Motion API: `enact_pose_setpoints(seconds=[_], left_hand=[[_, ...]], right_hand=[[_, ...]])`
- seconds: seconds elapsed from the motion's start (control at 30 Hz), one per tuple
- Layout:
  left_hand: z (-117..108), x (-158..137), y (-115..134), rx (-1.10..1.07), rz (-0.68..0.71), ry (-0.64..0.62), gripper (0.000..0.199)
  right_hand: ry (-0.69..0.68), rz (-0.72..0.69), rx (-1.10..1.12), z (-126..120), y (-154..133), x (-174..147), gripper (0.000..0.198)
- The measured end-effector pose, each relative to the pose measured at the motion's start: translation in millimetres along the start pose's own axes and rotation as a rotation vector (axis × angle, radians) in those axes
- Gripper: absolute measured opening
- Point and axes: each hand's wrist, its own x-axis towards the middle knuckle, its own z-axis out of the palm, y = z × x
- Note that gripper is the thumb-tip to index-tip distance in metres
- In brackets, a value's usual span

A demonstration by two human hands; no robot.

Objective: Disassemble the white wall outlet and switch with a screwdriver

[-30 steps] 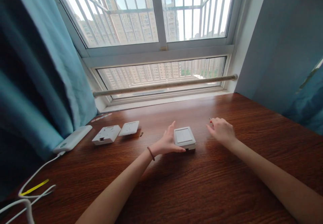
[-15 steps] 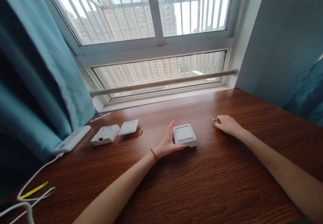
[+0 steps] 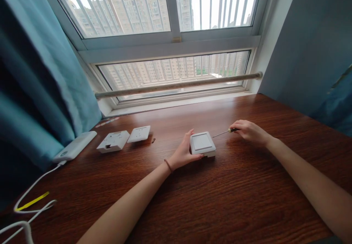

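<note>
A white wall switch (image 3: 202, 142) on its box lies on the brown table, its large flat face up. My left hand (image 3: 184, 154) grips it from the left side, thumb along the near edge and fingers at the far edge. In my right hand (image 3: 249, 132) is a screwdriver (image 3: 230, 130) with a dark and pale handle. Its thin shaft points left, and the tip is close to the switch's right edge; whether it touches I cannot tell.
Left on the table (image 3: 170, 203) are an open white back box (image 3: 113, 141), a white socket panel (image 3: 139, 133) and small screws (image 3: 153, 140). Farther left lie a white power bank (image 3: 75, 147), its white cable (image 3: 35, 187) and a yellow strip (image 3: 33, 201). A curtain (image 3: 52, 71) hangs beside them.
My right hand has turned the screwdriver and brought its tip left and down to near the switch's right edge. My left hand keeps its grip on the switch. The view has tilted slightly.
</note>
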Motion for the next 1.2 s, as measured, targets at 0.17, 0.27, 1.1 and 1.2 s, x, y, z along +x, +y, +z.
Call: enact_pose_setpoints(seconds=[0.17,0.27,1.1,1.2], left_hand=[[-0.9,0.2,3.8,0.053,-0.001,0.007,0.096],[-1.1,0.4,4.0,0.075,0.004,0.016,0.096],[-2.2,0.1,8.6,0.143,0.06,0.094,0.086],[-2.5,-0.2,7.9,0.155,0.074,0.133,0.082]], right_hand=[[-0.005,-0.014,0.07,-1.4,-6.7,1.5,0.021],[0.001,-0.018,0.087,-0.5,-7.3,2.1,0.02],[0.103,-0.041,0.307,1.5,-55.6,9.8,0.021],[0.087,-0.08,0.279,3.3,-65.3,10.9,0.024]])
